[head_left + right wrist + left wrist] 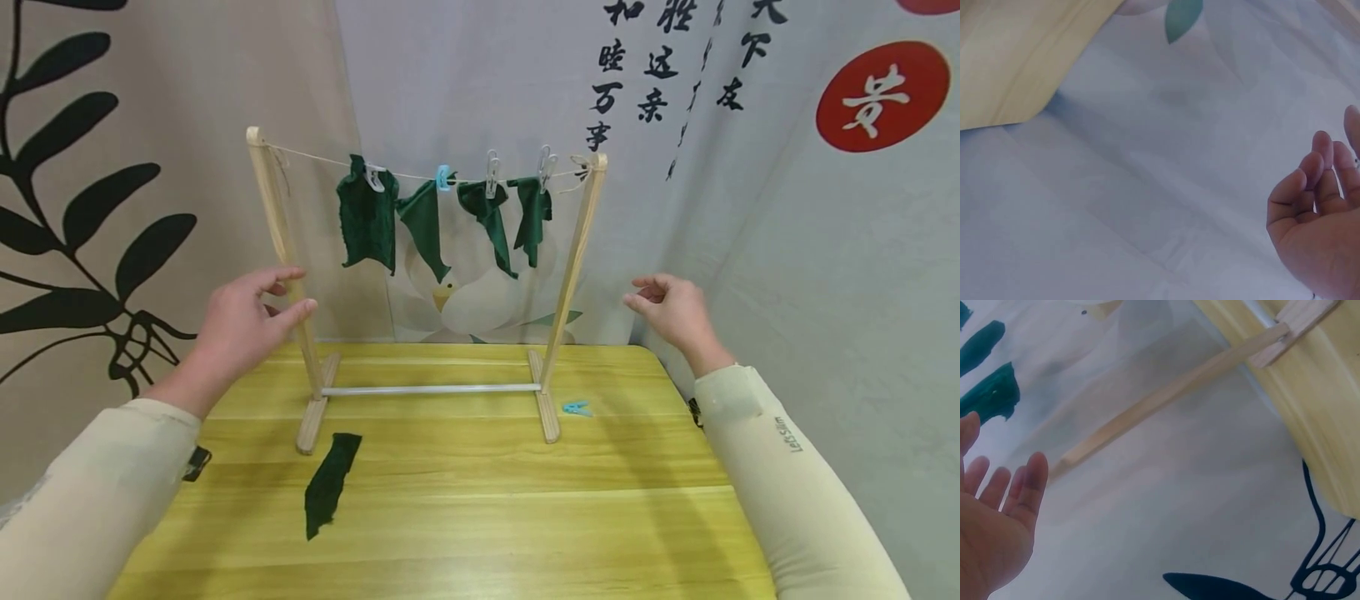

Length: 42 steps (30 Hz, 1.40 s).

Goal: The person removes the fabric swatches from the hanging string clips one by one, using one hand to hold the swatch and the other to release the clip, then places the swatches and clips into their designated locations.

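Observation:
A small wooden drying rack has a left post, a right post and a string between them. Several dark green cloth pieces hang from it, held by white, clear and blue clips. My left hand is beside the left post, thumb and fingers apart, holding nothing; in the left wrist view its fingers are loosely bent. In the air right of the rack, my right hand has loosely curled fingers and no object in it. One green cloth strip lies on the table.
A light blue clothespin lies on the wooden table beside the rack's right foot. A white rod joins the two feet low down. Behind hangs a printed curtain.

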Tool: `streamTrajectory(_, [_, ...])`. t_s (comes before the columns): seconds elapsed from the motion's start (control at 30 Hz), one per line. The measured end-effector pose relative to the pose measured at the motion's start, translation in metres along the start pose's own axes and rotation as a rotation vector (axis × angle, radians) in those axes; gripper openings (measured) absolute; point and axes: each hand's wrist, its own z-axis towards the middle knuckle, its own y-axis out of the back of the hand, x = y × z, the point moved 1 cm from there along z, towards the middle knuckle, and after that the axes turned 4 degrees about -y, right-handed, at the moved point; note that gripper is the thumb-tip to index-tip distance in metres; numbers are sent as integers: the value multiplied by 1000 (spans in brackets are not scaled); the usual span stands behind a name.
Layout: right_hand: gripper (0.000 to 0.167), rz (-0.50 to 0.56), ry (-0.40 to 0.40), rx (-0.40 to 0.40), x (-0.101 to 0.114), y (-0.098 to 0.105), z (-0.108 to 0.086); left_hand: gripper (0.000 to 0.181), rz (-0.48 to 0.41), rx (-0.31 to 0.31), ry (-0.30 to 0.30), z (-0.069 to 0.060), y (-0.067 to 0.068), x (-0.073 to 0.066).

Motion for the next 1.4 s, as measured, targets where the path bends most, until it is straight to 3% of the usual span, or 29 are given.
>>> streamTrajectory(0.37, [47, 1, 38, -46, 29, 21, 3, 57, 24, -54, -49, 12, 11, -15])
streamTrajectory(0.77, [47, 8, 75, -97, 47, 35, 6, 56, 32, -86, -91, 22, 16, -30])
streamTrajectory(1.4, [46, -3, 122, -165, 71, 51, 7, 57, 22, -108, -115, 32, 18, -44])
